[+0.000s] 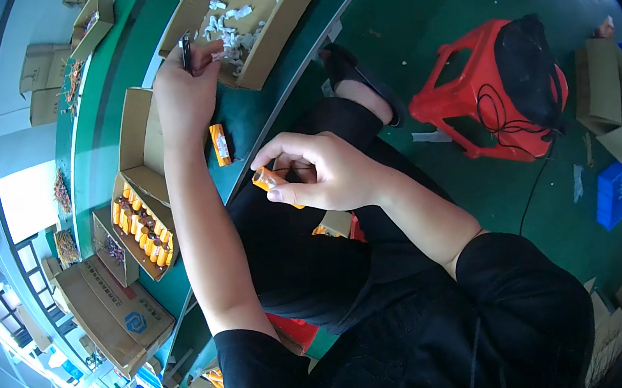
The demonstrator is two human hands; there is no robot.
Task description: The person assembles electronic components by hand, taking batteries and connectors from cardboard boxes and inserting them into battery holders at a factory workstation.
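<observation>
My left hand [188, 92] is closed around a slim black tool [186, 54], its exact kind unclear, at the near rim of a shallow cardboard box [272, 48] holding torn white scraps [235, 35]. My right hand [327, 168] pinches an orange-wrapped cylindrical battery [267, 178] between thumb and fingers, above my lap. Part of that battery is hidden by the thumb. A second orange battery [220, 145] lies on the green table [238, 117] beside my left forearm, with a pale label on its side.
Left of my forearm, an open carton [138, 142] holds rows of orange batteries [144, 230]. A large closed carton [110, 311] stands nearer me. On the floor at right are a red stool [471, 94] with a black cover and cable, a blue bin [614, 195] and an open carton [609, 104].
</observation>
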